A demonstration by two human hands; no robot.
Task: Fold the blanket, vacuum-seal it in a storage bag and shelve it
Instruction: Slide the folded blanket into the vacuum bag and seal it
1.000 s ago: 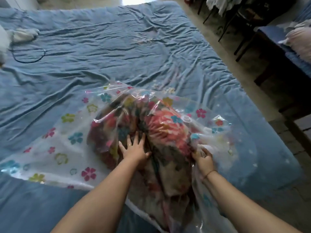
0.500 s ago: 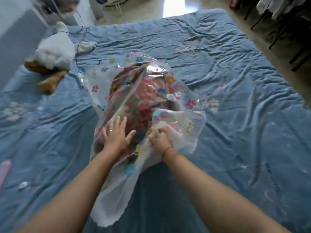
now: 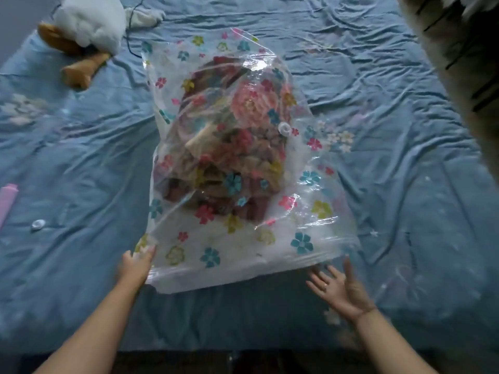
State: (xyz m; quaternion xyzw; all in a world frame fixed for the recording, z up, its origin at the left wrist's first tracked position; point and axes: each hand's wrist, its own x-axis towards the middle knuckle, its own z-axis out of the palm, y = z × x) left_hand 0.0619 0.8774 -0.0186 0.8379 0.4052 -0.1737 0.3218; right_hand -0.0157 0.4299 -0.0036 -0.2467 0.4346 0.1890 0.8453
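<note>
The left hand [image 3: 135, 267] is pinching the seven-o'clock corner of the clear flower-printed plastic bag [image 3: 243, 255] around the bunched floral blanket [image 3: 237, 141], while the right hand [image 3: 340, 288] is hovering spread open at five o'clock.

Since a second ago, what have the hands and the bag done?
The left hand came off the blanket and now holds the bag at its near left corner. The right hand let go of the plastic and lies open by the near right corner. Blanket stays inside, bag on the bed.
</note>
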